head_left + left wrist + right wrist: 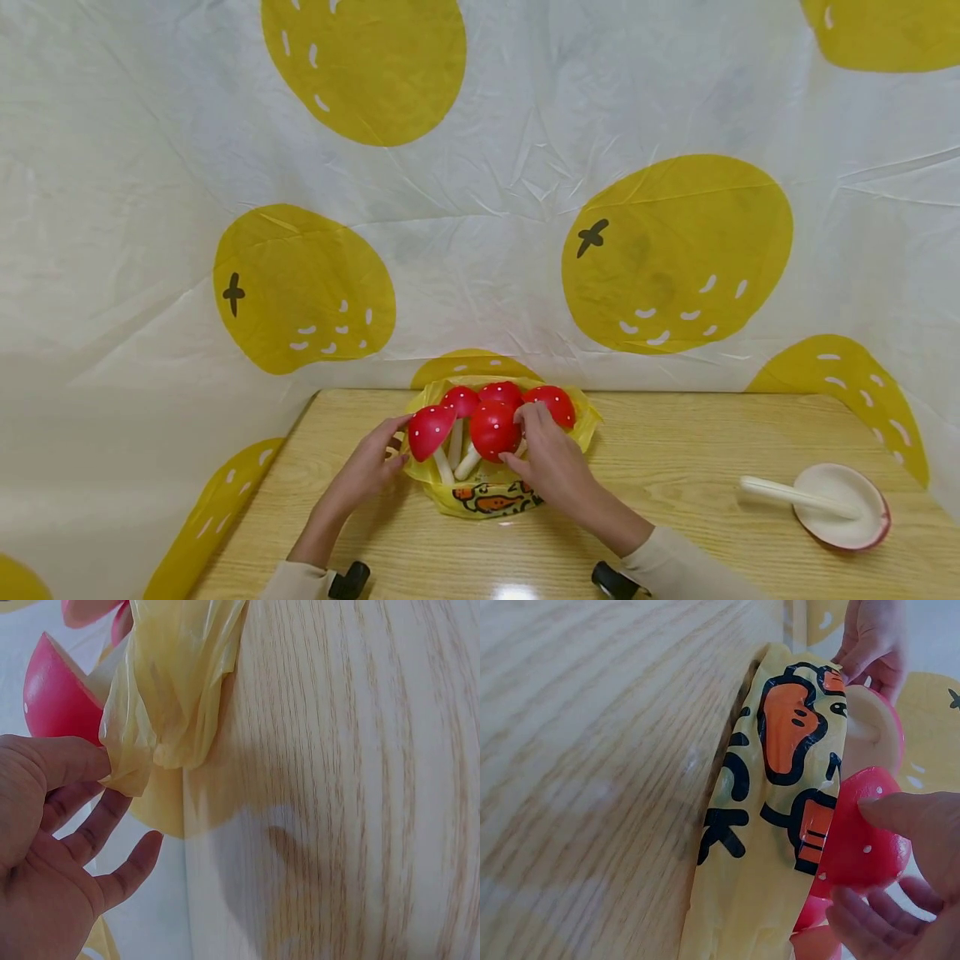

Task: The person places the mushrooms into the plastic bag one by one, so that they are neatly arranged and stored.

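Several toy mushrooms with red, white-dotted caps and pale stems stand in a yellow plastic bag (453, 502) with a duck print, at the table's far edge. My right hand (557, 467) holds the front mushroom (495, 431) by its cap; in the right wrist view the thumb lies on one side of that red cap (870, 840) and the fingers curl at the other. On the left, my left hand (366, 468) is beside another mushroom (430, 431). The left wrist view shows its thumb and fingers pinching the bag's rim (127, 750). The lower parts of the back mushrooms are hidden.
Another mushroom (825, 498) lies cap-down on the right of the wooden table (675, 467), its pale stem pointing left. Behind the table hangs a white cloth (487, 275) with yellow fruit shapes; it also covers the left side.
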The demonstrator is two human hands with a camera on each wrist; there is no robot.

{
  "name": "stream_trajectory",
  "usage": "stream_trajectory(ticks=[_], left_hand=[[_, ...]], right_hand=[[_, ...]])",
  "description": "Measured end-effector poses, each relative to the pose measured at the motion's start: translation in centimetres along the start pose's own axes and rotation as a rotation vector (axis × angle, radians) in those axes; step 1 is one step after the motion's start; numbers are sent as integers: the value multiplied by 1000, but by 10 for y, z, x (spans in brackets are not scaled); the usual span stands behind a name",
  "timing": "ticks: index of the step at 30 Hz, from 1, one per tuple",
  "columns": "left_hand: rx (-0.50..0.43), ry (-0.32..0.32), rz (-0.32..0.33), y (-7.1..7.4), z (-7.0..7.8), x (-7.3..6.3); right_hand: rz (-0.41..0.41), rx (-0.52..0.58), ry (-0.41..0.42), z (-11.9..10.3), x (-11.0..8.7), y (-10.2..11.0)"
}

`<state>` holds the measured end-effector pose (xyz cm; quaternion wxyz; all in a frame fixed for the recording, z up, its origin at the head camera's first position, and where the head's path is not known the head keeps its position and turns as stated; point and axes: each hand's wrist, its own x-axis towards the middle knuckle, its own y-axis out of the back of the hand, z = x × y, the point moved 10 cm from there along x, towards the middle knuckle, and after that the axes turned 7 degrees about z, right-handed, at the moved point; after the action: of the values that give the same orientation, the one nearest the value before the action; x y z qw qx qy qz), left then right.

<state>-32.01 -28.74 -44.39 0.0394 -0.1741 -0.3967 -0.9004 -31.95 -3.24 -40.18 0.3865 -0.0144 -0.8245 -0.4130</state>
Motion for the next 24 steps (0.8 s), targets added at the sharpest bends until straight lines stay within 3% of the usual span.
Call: stream_trajectory(ticks=[4,12,24], left_hand=[[-1,19,-2,-1,-2,0],[0,13,-8,-1,-2,1],[0,9,-11,-1,-3,2]], right_hand=[[31,-16,-14,1,5,-3],[-63,69,-108,9,14,-17],[-202,95,5,-2,28,-17]])
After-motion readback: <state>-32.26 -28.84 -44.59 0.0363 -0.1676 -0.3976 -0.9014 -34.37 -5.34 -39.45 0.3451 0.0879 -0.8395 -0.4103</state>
